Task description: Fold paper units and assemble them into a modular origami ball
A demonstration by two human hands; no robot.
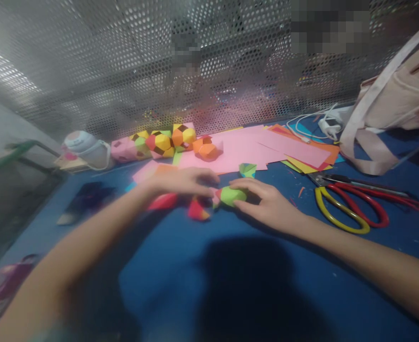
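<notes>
My right hand (pixel 261 202) has its thumb and fingers around a light-green folded paper piece (pixel 232 195). Against the left end of that piece is a small pink and red folded bit (pixel 215 195), partly hidden by fingers. My left hand (pixel 182 183) is blurred, its fingers stretched apart toward the pink bit; whether they touch it I cannot tell. Below them lies a red and yellow folded paper piece (pixel 198 210) on the blue table. A red paper piece (pixel 163 202) shows under my left wrist. A green and blue folded piece (pixel 247 170) sits just beyond my right hand.
Several coloured paper balls (pixel 161 143) line the back, beside pink paper sheets (pixel 245 149). Scissors with yellow and red handles (pixel 340 211) lie at right, near a white charger (pixel 330 124) and a beige bag (pixel 397 99). A perforated metal screen (pixel 131 85) stands behind.
</notes>
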